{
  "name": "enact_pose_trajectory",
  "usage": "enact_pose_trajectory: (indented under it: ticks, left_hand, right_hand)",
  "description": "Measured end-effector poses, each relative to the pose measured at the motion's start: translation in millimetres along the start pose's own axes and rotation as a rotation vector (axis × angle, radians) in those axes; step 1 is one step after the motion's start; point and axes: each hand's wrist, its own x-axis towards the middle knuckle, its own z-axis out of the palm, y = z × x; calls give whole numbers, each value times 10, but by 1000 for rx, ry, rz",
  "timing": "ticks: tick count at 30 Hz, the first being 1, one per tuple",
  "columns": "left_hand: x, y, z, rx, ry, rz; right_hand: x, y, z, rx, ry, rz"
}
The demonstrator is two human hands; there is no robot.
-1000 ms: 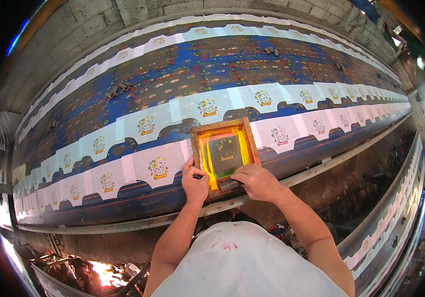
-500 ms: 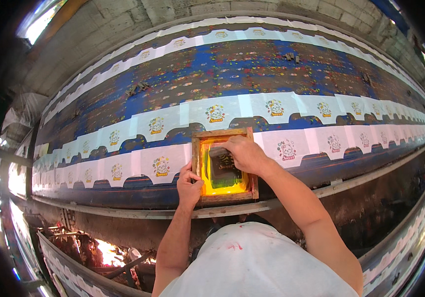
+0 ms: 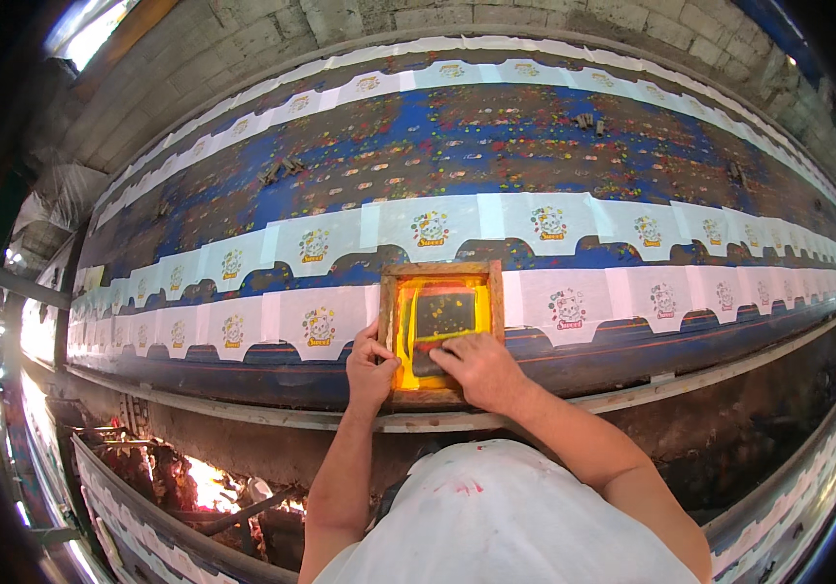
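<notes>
A wooden screen-printing frame (image 3: 497,304) lies flat over the near row of pale cloth pieces. Yellow ink (image 3: 405,321) lines its inner edges around a dark mesh window with a small design. My left hand (image 3: 370,370) grips the frame's left rail, thumb and fingers closed together at its lower half. Inside the frame, near the bottom of the mesh, my right hand (image 3: 484,372) is closed on a squeegee (image 3: 427,345), a thin strip whose left end shows past my fingers. The rest of the strip is hidden under the hand.
The near cloth row carries printed cartoon motifs; the piece left of the frame (image 3: 319,326) has yellow in it, the one on the right (image 3: 566,308) lacks it. A second row (image 3: 431,229) lies beyond. Small dark blocks (image 3: 588,124) sit on the ink-spotted table. A rail (image 3: 282,419) edges its near side.
My right hand has pulled the squeegee from the top of the mesh down toward me. My left hand stays on the frame's left rail. The view has shifted slightly.
</notes>
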Motion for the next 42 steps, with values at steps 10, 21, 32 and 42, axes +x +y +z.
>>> enact_pose_trajectory:
  ticks: [10, 21, 32, 42]
  left_hand:
    - [23, -121, -7, 26, 0, 36]
    - [6, 91, 34, 175, -23, 124]
    - [23, 149, 41, 190, -21, 162]
    - [-27, 493, 173, 220, -1, 164]
  right_hand:
    - [497, 497, -196, 141, -170, 134]
    - [376, 137, -12, -20, -35, 162]
    - [-177, -579, -31, 0, -117, 200]
    - [-910, -475, -75, 251, 428, 539]
